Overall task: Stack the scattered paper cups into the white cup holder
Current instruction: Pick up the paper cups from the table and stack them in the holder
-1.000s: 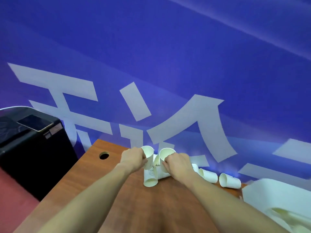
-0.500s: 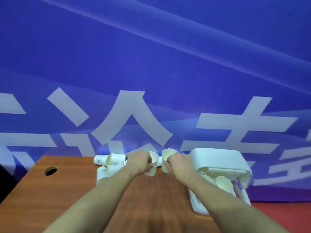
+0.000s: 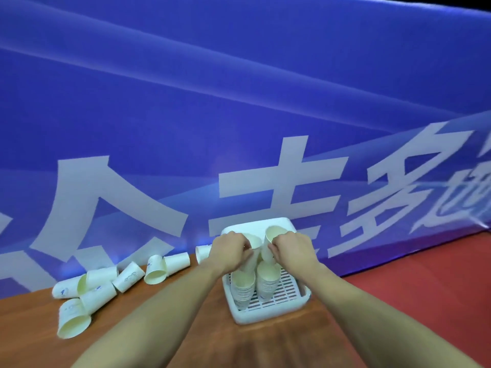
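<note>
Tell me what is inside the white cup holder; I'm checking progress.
Inside the white cup holder stand two cup stacks on a slotted floor. The hands and their cups hide its rear part.

A deep blue fabric banner (image 3: 239, 102) printed with large white characters fills the upper and middle frame (pale diagonal streaks cross it). A brown wood-grain tabletop (image 3: 159, 335) spans the bottom, with red floor (image 3: 438, 261) at lower right.

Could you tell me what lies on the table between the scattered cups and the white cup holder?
In the head view, only the left forearm crosses that stretch of table between the scattered cups and the white cup holder.
</note>
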`<state>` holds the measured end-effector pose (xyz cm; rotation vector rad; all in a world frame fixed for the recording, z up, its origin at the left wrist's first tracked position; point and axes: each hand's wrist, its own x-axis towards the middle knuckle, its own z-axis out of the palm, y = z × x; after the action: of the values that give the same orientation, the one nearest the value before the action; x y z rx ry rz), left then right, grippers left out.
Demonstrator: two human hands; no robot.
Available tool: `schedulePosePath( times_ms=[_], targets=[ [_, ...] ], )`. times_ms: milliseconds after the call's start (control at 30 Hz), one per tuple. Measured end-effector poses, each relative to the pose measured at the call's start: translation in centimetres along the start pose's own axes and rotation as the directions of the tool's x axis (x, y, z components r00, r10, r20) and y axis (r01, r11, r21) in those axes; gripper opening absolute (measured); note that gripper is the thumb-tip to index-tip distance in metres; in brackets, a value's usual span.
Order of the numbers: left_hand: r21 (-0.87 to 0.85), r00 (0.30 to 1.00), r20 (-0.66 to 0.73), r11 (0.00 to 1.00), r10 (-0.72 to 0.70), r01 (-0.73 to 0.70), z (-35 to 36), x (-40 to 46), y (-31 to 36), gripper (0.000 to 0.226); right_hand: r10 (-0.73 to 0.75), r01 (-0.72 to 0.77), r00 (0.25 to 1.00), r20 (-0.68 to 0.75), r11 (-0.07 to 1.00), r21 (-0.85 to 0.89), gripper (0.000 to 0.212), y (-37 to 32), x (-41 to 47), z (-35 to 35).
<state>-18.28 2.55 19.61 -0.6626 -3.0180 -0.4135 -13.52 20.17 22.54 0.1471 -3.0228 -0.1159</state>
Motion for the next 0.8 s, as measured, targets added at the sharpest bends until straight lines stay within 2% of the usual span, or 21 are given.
schedulePosePath(
  times_ms=[133,367,600,800],
  targets=[
    [-0.029,0.997,-0.007,0.996,0.079,-0.079,1.4,1.9,4.6,0.024,0.069,-0.069,0.998,-0.003,0.998,0.013,0.036,4.6,-1.6,0.7],
    [-0.11,0.984,0.125,0.987,0.13,-0.117,6.2,3.1,10.3,0.02,0.145,-0.147,0.987,0.064,0.989,0.034,0.034,10.4,-4.3,4.2],
    [-0.106,0.969,0.246,0.994,0.015,0.012,13.1,2.2,10.9,0.024,0.164,-0.177,0.962,0.219,0.983,0.042,0.029,12.4,-5.7,8.9],
    [-0.068,0.952,0.291,0.99,-0.097,0.122,17.3,2.8,11.0,0.025,0.149,-0.174,0.955,0.256,0.982,0.076,0.022,13.7,-6.3,11.6]
  ],
)
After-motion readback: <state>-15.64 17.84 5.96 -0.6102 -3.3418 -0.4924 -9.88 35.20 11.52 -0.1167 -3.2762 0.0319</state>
